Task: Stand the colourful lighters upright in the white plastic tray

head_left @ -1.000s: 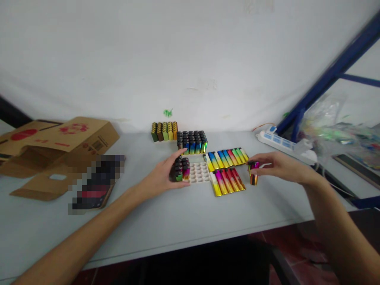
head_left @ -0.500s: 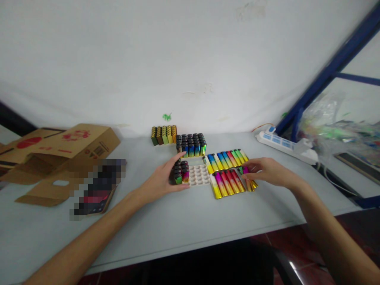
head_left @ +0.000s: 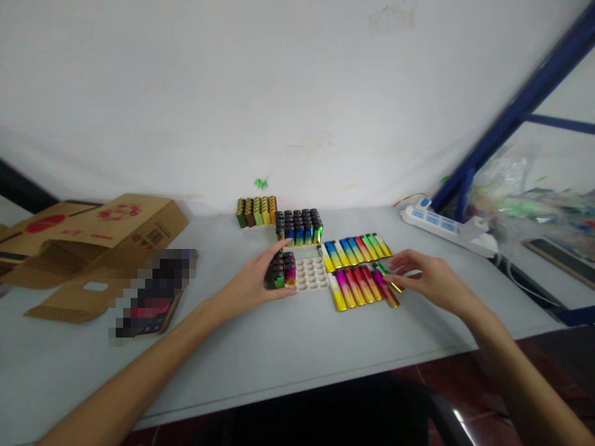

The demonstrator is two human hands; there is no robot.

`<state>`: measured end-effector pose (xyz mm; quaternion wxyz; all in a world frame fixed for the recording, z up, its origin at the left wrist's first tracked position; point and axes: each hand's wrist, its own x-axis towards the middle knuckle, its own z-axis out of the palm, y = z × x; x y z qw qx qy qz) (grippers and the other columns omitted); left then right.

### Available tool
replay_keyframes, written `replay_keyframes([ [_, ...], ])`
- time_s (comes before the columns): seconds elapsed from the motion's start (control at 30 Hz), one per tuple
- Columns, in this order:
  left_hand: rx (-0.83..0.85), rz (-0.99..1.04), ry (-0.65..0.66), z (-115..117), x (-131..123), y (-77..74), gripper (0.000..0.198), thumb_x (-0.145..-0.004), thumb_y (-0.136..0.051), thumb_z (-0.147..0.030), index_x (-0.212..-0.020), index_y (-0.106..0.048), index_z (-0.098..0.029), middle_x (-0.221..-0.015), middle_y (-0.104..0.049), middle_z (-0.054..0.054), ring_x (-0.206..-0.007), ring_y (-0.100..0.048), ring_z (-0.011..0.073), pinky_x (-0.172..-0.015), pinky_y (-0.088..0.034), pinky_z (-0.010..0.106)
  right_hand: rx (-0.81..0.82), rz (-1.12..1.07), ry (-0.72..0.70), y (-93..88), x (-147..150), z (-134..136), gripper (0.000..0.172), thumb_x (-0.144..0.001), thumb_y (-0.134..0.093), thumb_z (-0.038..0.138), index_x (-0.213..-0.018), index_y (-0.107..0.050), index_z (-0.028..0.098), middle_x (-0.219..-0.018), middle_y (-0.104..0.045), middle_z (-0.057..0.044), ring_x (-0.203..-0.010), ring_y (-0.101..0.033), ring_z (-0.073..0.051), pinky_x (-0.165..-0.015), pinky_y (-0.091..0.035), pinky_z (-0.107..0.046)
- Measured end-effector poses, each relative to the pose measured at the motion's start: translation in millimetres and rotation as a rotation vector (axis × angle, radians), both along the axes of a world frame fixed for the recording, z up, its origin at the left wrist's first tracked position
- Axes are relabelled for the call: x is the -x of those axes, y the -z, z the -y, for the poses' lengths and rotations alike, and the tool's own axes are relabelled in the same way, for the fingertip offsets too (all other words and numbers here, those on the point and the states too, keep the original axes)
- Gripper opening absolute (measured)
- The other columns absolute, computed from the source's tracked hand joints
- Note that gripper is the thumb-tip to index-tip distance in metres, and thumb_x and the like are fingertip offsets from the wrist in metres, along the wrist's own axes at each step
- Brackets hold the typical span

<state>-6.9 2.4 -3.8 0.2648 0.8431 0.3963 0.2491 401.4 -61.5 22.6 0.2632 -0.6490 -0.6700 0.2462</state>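
Note:
My left hand (head_left: 251, 279) is curled round the left end of a white tray (head_left: 312, 275) with round pockets. Dark-topped lighters (head_left: 284, 269), with green and magenta bodies showing, stand upright in its left part; the pockets to the right are bare. At the right end of the front row of lighters (head_left: 356, 287), my right hand (head_left: 425, 279) has thumb and forefinger about a slanting green and gold lighter (head_left: 382, 269). A magenta lighter (head_left: 385, 291) lies flat just beside it. Behind is a second row of multicoloured lighters (head_left: 356, 251).
Behind the tray stand a block of black-topped lighters (head_left: 300, 228) and a gold-topped block (head_left: 256, 212) near the wall. An open cardboard box (head_left: 134, 217) and a phone (head_left: 155, 303), partly pixelated, lie left. A white power strip (head_left: 446, 229) lies right.
The magenta lighter, held in my right hand before, now lies at the end of the front row. My right hand has shifted slightly right. The left hand stays at the tray.

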Motion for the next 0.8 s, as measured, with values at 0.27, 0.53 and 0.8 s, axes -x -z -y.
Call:
replay_keyframes([
  [0.27,0.009,-0.030,0.005,1,0,-1.4,0.100,-0.084,-0.081,-0.055,-0.164,-0.028,-0.028,-0.159,-0.054,0.012,-0.140,-0.059,0.0328,-0.122,-0.045,0.049,-0.235,0.131,-0.092,10.2,-1,35,0.044,-0.092,-0.071,0.060,-0.113,-0.076,0.022,-0.125,-0.075,-0.014,-0.107,-0.077,-0.033,-0.096,-0.066,-0.050],
  [0.53,0.014,-0.031,0.001,1,-1,-3.0,0.095,-0.086,-0.079,-0.055,-0.163,-0.030,-0.028,-0.159,-0.054,0.012,-0.140,-0.059,0.0322,-0.121,-0.046,0.048,-0.269,0.266,-0.293,20.7,-7,59,0.041,-0.104,-0.060,0.037,-0.142,-0.070,0.029,-0.152,-0.064,-0.008,-0.132,-0.068,-0.031,-0.119,-0.053,-0.049],
  [0.8,-0.005,-0.042,-0.016,1,0,-1.0,0.093,-0.086,-0.079,-0.056,-0.162,-0.032,-0.028,-0.159,-0.054,0.012,-0.138,-0.060,0.0324,-0.120,-0.048,0.048,-0.545,0.288,-0.320,39.0,-2,51,0.031,-0.103,-0.065,0.024,-0.133,-0.072,0.023,-0.130,-0.072,-0.012,-0.118,-0.072,-0.027,-0.105,-0.063,-0.046],
])
